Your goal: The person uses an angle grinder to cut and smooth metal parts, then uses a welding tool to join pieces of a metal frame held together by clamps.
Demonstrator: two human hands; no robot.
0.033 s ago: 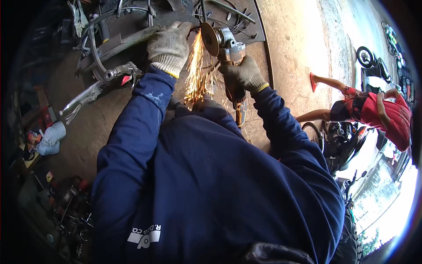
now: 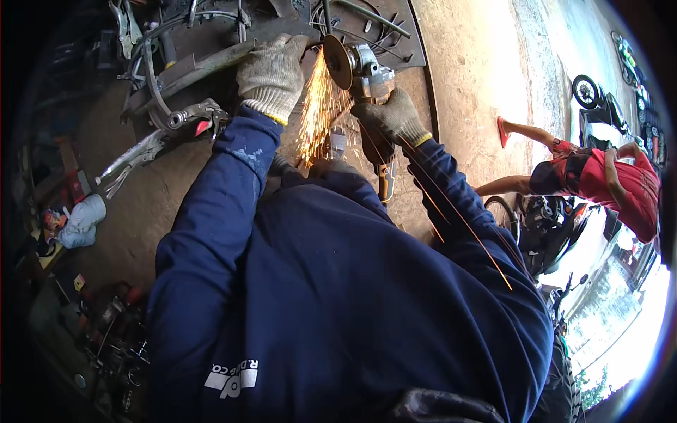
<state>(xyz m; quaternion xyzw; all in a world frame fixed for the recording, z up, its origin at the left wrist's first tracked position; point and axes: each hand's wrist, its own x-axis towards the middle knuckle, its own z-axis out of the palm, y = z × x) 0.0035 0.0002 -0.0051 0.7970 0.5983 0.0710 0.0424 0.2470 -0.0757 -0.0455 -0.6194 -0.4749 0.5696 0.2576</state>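
Observation:
My left hand [image 2: 273, 74], in a grey knitted glove, is closed over the end of a worn metal bar [image 2: 204, 67] at the bench edge. Its fingertips are partly hidden. Wrapped around an angle grinder [image 2: 372, 83] is my gloved right hand [image 2: 389, 118]. The thin cutting disc [image 2: 337, 63] stands upright just right of my left hand. Orange sparks [image 2: 319, 120] stream down from the disc toward my feet. The exact point where the disc meets metal is hard to make out.
The dark metal bench [image 2: 416, 53] carries rods and wire [image 2: 374, 32]. Locking pliers [image 2: 199, 116] stick out left of my arm. A person in red [image 2: 606, 176] stands to the right, near parked motorcycles [image 2: 546, 225]. Assorted tools and parts [image 2: 106, 324] lie lower left.
The spark stream has spread wider, and long streaks now cross my right sleeve. A small grey patch shows between my feet. Both hands and the grinder hold nearly the same place.

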